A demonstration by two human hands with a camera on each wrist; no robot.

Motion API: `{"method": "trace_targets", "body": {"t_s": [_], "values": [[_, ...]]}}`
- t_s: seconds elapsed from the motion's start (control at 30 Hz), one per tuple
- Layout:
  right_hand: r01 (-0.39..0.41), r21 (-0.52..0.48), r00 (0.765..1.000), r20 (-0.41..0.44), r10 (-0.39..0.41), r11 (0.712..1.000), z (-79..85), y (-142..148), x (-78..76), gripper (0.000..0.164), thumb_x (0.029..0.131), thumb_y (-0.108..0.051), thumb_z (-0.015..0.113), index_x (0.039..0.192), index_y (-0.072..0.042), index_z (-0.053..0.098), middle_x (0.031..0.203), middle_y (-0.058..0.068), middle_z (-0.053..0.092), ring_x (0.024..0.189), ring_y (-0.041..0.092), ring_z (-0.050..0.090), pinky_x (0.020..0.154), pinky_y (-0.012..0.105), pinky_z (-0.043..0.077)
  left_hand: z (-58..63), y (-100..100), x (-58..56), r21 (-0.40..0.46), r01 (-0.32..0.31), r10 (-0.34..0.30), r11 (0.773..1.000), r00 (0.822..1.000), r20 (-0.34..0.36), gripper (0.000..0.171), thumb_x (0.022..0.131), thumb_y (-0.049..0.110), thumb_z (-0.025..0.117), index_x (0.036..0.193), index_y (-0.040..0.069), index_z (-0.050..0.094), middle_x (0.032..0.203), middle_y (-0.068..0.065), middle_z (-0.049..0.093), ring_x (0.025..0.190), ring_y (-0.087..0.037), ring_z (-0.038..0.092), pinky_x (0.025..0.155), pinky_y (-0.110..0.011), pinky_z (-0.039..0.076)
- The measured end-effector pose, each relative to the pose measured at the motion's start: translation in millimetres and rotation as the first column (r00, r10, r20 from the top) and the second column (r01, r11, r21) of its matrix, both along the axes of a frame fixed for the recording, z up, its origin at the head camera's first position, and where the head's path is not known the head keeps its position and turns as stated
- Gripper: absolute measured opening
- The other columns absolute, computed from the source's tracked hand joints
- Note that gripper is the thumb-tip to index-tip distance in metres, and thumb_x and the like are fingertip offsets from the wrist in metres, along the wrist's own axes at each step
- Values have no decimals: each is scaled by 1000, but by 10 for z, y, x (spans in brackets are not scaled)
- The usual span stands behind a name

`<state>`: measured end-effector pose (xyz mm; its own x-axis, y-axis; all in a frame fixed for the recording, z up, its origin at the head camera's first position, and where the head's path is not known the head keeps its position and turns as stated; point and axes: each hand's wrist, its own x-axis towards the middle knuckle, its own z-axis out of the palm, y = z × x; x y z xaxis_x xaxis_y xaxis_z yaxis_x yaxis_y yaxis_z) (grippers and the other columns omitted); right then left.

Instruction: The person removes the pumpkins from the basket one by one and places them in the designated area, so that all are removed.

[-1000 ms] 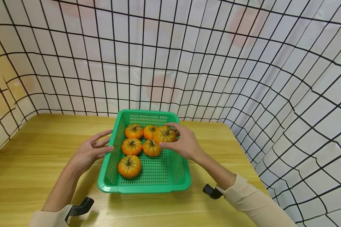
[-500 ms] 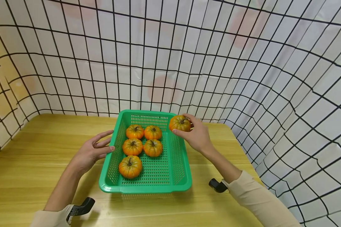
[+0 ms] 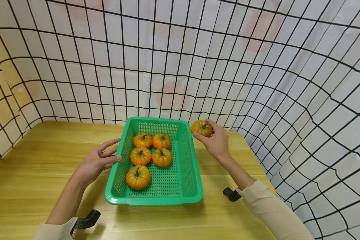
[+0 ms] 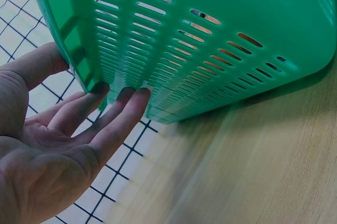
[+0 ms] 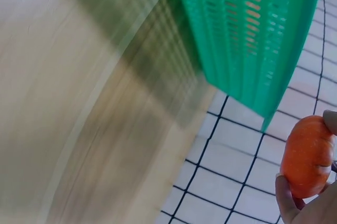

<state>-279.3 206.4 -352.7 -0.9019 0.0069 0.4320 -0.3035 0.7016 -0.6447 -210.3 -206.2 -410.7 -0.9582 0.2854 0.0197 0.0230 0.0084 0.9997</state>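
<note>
My right hand [image 3: 217, 141] grips a small orange pumpkin [image 3: 201, 128] between thumb and fingers, just past the right rim of a green plastic basket [image 3: 153, 201]. In the right wrist view the pumpkin [image 5: 307, 155] hangs in the air beside the basket's outer wall [image 5: 239, 24]. My left hand [image 3: 97, 161] touches the basket's left side. The left wrist view shows its fairly straight fingers [image 4: 118, 124] against the slotted wall [image 4: 247, 3], the thumb at the rim. Several more small pumpkins [image 3: 138, 177] sit inside the basket, mostly toward its left and back.
The basket stands on a wooden table [image 3: 48, 153]. Behind and along the right side rises a white sheet [image 3: 168, 50] with a black grid. Black wrist mounts [image 3: 88, 219] show on both sleeves [image 3: 276, 210].
My right hand has carried the gripped pumpkin up from among the others and rightward, over the basket's right rim to its outside. My left hand has stayed at the basket's left side.
</note>
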Motion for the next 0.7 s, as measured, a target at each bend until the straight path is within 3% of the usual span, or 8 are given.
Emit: {"method": "trace_targets", "body": {"t_s": [0.37,0.57,0.7], "values": [[120,-32,993,7,-120,992,-178,168,-234,73,84,-40,82,145,-10,55,131,23,57,120,41,52,92,57,52,-12,5,-16,17,-8,7,1000,1000,28,80,95,13,72,161,15,27,163,-21,30,141,-14,48,95,-24,54],[165,-44,986,29,-164,985,-309,254,-354,73,85,-41,81,145,-10,54,135,22,57,124,41,50,99,58,48,-29,4,-24,36,-8,7,999,1000,25,80,95,12,72,161,13,27,163,-22,30,129,0,54,95,-25,55],[185,-51,983,25,-184,981,-402,299,-427,71,85,-39,81,142,-7,56,134,22,59,123,41,51,100,57,46,-37,-2,-22,38,-7,6,999,1000,17,79,95,11,71,161,13,27,163,-22,30,127,1,55,95,-25,55]]}}
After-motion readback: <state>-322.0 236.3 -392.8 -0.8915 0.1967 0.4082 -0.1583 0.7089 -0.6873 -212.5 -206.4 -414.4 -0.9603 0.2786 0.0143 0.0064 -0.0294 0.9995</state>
